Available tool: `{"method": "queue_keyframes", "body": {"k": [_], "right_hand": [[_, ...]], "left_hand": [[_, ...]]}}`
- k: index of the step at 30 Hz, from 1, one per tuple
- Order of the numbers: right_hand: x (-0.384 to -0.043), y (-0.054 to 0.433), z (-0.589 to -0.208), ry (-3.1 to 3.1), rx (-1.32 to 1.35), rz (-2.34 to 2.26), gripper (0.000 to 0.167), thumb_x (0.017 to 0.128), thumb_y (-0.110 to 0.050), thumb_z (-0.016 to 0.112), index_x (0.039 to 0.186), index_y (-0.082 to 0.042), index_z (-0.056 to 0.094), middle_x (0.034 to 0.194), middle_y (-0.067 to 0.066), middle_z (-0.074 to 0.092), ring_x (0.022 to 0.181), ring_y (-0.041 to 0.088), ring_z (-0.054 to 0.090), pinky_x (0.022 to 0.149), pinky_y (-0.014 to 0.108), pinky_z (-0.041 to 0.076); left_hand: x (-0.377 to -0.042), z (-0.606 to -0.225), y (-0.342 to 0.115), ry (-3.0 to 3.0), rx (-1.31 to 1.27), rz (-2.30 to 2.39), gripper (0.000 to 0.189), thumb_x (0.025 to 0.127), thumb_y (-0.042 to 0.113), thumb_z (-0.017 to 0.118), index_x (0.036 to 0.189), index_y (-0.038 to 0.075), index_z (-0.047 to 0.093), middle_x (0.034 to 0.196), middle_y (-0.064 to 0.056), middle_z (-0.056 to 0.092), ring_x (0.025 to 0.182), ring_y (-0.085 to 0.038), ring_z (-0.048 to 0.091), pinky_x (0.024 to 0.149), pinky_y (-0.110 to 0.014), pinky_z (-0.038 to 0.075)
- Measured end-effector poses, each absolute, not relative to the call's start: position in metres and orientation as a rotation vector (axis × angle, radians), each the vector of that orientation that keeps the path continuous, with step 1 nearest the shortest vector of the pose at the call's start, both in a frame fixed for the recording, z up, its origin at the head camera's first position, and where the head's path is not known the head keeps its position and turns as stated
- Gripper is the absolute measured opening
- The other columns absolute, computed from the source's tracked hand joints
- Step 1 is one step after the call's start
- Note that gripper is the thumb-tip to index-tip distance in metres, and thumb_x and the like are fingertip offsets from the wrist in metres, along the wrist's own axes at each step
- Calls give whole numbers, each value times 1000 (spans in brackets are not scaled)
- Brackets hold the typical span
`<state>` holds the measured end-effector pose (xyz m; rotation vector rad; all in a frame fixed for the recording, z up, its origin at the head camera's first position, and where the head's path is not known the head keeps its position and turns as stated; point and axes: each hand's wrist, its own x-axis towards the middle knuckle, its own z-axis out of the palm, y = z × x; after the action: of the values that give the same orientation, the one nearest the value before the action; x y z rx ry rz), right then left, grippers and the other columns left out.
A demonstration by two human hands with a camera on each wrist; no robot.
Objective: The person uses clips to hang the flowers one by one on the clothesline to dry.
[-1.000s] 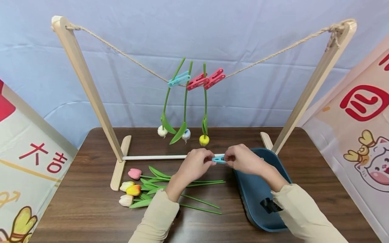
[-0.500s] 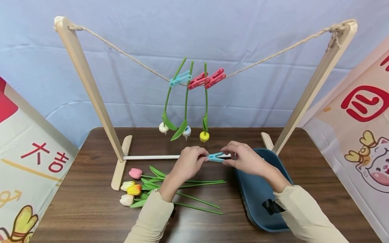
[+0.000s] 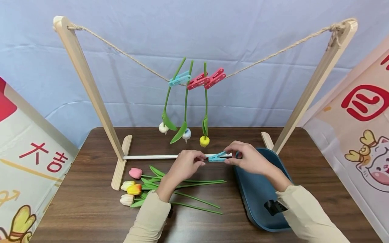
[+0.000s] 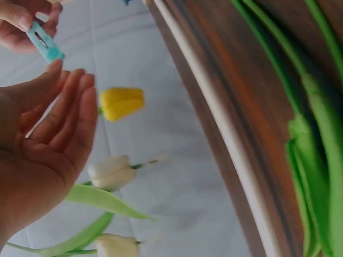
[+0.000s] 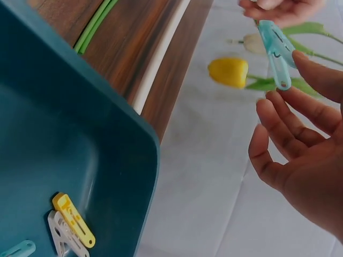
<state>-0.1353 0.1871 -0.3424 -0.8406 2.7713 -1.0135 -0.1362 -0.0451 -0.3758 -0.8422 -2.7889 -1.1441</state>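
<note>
A light-blue clothespin (image 3: 217, 157) is pinched by its handle ends between the thumb and forefinger of my right hand (image 3: 250, 158). My left hand (image 3: 185, 164) is at the clothespin's nose, its fingertips almost touching it; in the left wrist view the fingers look relaxed. Above the hands, three tulips hang head down from a rope (image 3: 146, 67), held by a blue clothespin (image 3: 180, 79) and red clothespins (image 3: 198, 81). The yellow tulip (image 3: 204, 141) hangs nearest my hands. Several loose tulips (image 3: 134, 189) lie on the table left of my left forearm.
A dark-blue bin (image 3: 258, 199) stands under my right forearm; the right wrist view shows yellow (image 5: 74, 219), white (image 5: 65, 235) and blue clothespins inside. Wooden posts (image 3: 88, 84) hold the rope at both sides. A white rod (image 3: 152, 157) runs low between them.
My left fingers have drawn back to the left from the clothespin's nose, which they held before. The clothespin, in my right hand, has shifted slightly right since half a second ago.
</note>
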Motion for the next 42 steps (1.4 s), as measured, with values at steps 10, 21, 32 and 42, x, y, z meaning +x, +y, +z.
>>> {"method": "queue_keyframes", "body": {"k": [10,21,32,42], "right_hand": [[-134,201,-347,2824,-723,-986,19,80,-7,69,97,0,64,86,4,56,72,13,50,58,27,42],[-134,214,-355,2842,-611,-955,16,81,-7,68,95,1,64,82,3,55,71,15,48,57,29,40],[-135,222,-354,2886,-585,-921,16,81,-4,67,94,3,63,81,2,56,70,15,50,59,29,42],[-132,231,-346,2993,-558,-861,7,80,2,65,86,6,64,72,2,54,64,14,49,56,29,42]], "left_hand": [[-138,-412,-56,-3074,-694,-720,16,77,-4,61,69,9,64,65,-1,60,63,-21,59,56,-31,46],[-134,-438,-53,-3179,-578,-482,35,77,-6,55,49,12,44,55,-5,50,52,-21,51,46,-33,41],[-134,-445,-55,-3133,-597,-439,28,80,-3,56,55,9,51,64,-9,58,65,-28,59,55,-38,48],[-134,-411,-60,-2964,-725,-461,19,82,-13,55,89,3,62,83,-10,59,79,-26,57,66,-33,49]]}}
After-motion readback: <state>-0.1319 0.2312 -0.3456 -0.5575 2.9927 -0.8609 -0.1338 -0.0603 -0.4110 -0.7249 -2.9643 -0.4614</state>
